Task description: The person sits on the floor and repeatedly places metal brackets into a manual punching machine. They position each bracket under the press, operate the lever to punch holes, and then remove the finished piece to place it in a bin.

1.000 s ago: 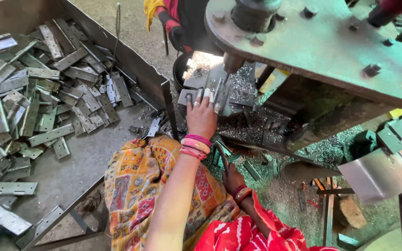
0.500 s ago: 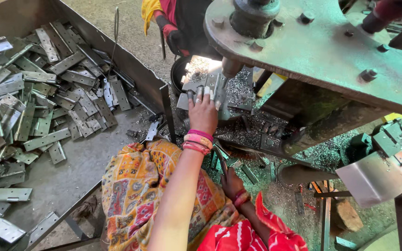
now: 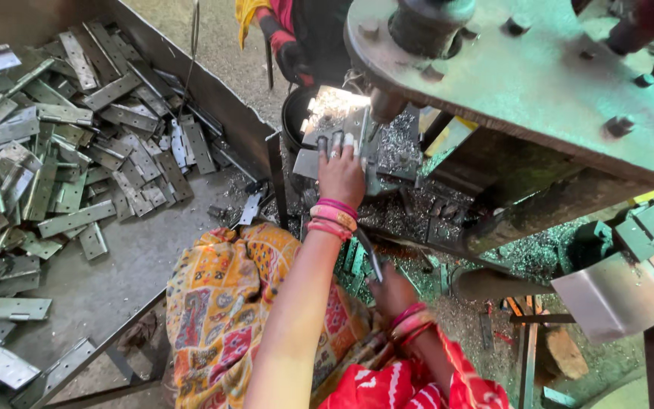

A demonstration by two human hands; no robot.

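- Right hand (image 3: 392,289) mostly lost in shadow low beside the knee; whether closed on the thin dark metal rod (image 3: 369,254) unclear.
- Flat grey metal hinge plate (image 3: 325,148) under the left hand (image 3: 341,173) partly washed out by glare, edges hard to trace.
- Heap of grey metal hinge plates (image 3: 54,151) cut off at the left edge.
- Another person's dark-gloved hand (image 3: 291,59) at the far side, body cut off by the top edge.

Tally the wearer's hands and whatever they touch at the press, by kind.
Bare hands: 2, the left hand and the right hand
Shiny flat grey metal plate under the left hand's fingers: 1
Thin dark metal rod at the right hand: 1
Total: 4
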